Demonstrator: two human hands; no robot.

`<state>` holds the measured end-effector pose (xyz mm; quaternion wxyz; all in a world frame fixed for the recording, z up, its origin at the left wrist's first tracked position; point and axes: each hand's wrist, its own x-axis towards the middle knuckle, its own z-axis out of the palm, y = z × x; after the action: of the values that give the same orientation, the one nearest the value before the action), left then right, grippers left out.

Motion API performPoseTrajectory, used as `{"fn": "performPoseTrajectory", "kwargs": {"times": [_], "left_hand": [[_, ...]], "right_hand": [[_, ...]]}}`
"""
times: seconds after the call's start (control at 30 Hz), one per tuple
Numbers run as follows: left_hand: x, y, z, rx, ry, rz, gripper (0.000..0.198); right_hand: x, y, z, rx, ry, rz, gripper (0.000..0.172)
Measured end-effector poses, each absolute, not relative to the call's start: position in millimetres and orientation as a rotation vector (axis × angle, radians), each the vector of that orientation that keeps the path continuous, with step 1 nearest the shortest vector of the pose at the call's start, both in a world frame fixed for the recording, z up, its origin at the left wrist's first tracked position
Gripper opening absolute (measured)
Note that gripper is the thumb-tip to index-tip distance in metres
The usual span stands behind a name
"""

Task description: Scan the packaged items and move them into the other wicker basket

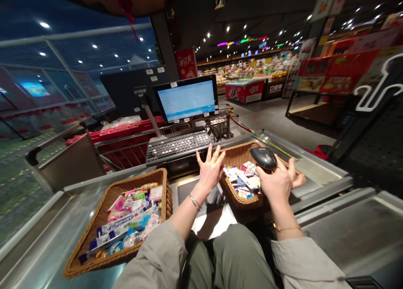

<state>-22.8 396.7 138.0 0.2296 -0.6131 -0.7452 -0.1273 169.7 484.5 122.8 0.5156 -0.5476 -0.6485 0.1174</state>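
Note:
My left hand (pixel 210 168) is raised with its fingers spread, just in front of the black keyboard (pixel 178 146) and holding nothing. A black handheld barcode scanner (pixel 263 157) is gripped in my right hand (pixel 278 180), above the right wicker basket (pixel 234 154). That basket holds several small packaged items (pixel 244 180). A larger wicker basket (pixel 103 211) at my left is full of toothpaste boxes and colourful small goods (pixel 132 222). Behind the keyboard stands a lit monitor (pixel 186 99).
I sit at a steel checkout counter (pixel 47 243) with a flat scanner plate (pixel 185 190) in the middle. Red shopping baskets (pixel 126 131) and a wire rack stand behind the keyboard. A shop aisle with freezers (pixel 245 89) and shelves (pixel 340 75) lies beyond.

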Motion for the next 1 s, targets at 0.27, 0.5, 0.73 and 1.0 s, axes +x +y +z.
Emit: {"fn": "performPoseTrajectory", "kwargs": {"times": [0.27,0.5,0.73,1.0], "left_hand": [[-44.1,370.8,132.8,-1.546,-2.115,-0.36,0.054],[-73.3,330.0,129.8,-1.413,-2.176,-0.379,0.056],[-111.9,275.3,124.8,-1.246,-2.294,-0.343,0.055],[-155.6,215.2,115.3,-1.091,-2.458,-0.239,0.055]], "right_hand": [[145.3,473.4,131.0,-1.278,-1.61,0.296,0.059],[108.0,450.7,141.6,-1.162,-1.714,0.305,0.047],[61.1,423.3,143.3,-1.018,-1.831,0.362,0.039],[14.6,387.6,133.7,-0.84,-2.001,0.363,0.03]]}}
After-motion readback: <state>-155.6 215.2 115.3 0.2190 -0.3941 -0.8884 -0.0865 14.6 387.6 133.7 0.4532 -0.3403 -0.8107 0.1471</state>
